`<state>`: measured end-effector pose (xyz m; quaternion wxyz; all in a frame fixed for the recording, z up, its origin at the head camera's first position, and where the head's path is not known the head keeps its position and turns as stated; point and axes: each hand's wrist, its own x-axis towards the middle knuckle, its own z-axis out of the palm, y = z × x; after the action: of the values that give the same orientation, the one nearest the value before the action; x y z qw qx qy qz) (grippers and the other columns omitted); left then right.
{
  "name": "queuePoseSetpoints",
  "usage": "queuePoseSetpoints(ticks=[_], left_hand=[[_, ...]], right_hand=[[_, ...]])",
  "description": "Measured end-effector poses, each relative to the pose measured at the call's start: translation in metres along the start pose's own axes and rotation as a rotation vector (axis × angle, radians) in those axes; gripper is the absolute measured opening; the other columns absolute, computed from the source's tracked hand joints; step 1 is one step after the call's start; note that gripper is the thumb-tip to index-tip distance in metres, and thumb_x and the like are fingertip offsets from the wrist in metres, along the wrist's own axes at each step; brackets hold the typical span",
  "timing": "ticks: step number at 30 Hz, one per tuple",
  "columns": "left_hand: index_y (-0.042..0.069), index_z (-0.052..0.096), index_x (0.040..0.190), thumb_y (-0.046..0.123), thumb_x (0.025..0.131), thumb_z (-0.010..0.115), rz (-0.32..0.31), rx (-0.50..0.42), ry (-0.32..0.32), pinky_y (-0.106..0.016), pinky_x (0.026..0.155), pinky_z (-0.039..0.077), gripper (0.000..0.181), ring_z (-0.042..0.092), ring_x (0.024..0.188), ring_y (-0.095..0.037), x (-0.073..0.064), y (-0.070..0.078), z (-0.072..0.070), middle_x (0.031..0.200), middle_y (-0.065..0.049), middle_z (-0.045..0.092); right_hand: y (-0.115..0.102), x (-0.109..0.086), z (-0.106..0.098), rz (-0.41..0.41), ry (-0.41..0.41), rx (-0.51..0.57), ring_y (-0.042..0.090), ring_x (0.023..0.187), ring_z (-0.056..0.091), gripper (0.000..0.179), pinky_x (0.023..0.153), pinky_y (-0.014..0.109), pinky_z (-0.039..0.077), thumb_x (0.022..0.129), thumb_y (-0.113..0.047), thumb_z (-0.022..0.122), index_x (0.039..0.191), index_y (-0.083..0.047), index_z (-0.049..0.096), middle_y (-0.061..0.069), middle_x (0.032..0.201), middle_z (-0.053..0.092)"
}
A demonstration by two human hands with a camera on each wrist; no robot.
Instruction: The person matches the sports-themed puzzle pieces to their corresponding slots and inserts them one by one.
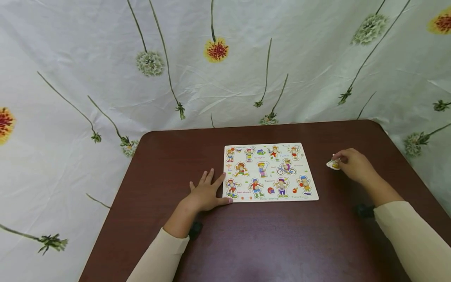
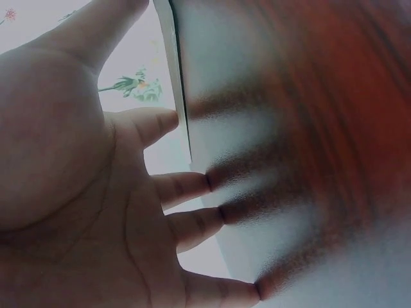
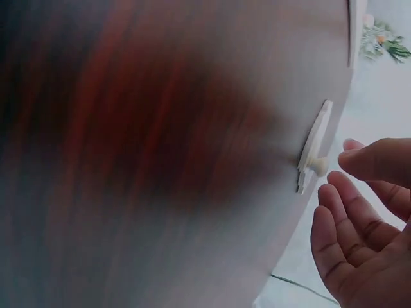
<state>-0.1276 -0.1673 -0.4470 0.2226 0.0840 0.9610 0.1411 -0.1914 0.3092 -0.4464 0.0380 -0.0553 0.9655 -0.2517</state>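
Observation:
A white wooden puzzle board [image 1: 251, 198] printed with small sports figures lies on the brown table. My left hand [image 1: 204, 196] rests at its left edge with fingers spread, the thumb at the near left corner and the index fingertip by the side. In the left wrist view, the fingertips of this hand [image 2: 148, 192] press on the tabletop along the board's edge. To the right of the board lies a loose puzzle piece [image 3: 314, 144] with a small round knob. My right hand [image 1: 353, 164] reaches over it, its loosely bent fingers [image 3: 350, 212] just short of the knob.
The dark brown table [image 1: 267, 243] has a rounded far edge. Behind it hangs a pale cloth [image 1: 239, 82] with a dandelion print. Dark wrist straps or devices show under both wrists.

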Motion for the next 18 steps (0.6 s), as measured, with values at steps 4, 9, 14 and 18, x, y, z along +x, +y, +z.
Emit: queuePoseSetpoints(ticks=[4, 9, 14, 18], left_hand=[[0.032, 0.019, 0.163, 0.065, 0.089, 0.065, 0.005, -0.001, 0.001, -0.081, 0.113, 0.006, 0.093, 0.001, 0.159, -0.039, 0.0002, -0.0009, 0.0007, 0.171, -0.016, 0.004], [0.033, 0.019, 0.163, 0.066, 0.089, 0.064, 0.018, 0.001, 0.004, -0.081, 0.113, 0.006, 0.093, 0.0, 0.159, -0.039, 0.0006, -0.0026, 0.0022, 0.172, -0.016, 0.003], [0.032, 0.019, 0.163, 0.065, 0.089, 0.064, 0.02, -0.001, 0.006, -0.081, 0.113, 0.006, 0.093, 0.0, 0.159, -0.039, 0.0003, -0.0028, 0.0026, 0.171, -0.016, 0.003], [0.032, 0.019, 0.163, 0.065, 0.089, 0.064, 0.02, -0.002, 0.009, -0.081, 0.113, 0.006, 0.093, 0.0, 0.159, -0.039, -0.0004, -0.0024, 0.0021, 0.171, -0.016, 0.003]], right_hand=[[0.0035, 0.003, 0.0012, -0.006, -0.047, -0.022, 0.043, 0.099, 0.059, 0.019, 0.078, 0.052, 0.048, 0.097, -0.005, 0.057, 0.109, 0.005, 0.067, 0.03, 0.115, 0.055], [0.0078, 0.0063, 0.0031, -0.04, -0.062, -0.043, 0.038, 0.093, 0.059, 0.014, 0.076, 0.047, 0.048, 0.096, -0.001, 0.058, 0.103, 0.005, 0.068, 0.027, 0.107, 0.058], [0.0091, 0.008, 0.0039, -0.045, -0.065, -0.054, 0.038, 0.094, 0.059, 0.012, 0.076, 0.049, 0.048, 0.097, -0.001, 0.059, 0.102, 0.004, 0.068, 0.026, 0.105, 0.059], [0.0072, 0.0081, 0.0043, -0.031, -0.072, -0.053, 0.039, 0.095, 0.059, 0.013, 0.078, 0.051, 0.048, 0.098, -0.004, 0.059, 0.103, 0.003, 0.068, 0.027, 0.106, 0.058]])
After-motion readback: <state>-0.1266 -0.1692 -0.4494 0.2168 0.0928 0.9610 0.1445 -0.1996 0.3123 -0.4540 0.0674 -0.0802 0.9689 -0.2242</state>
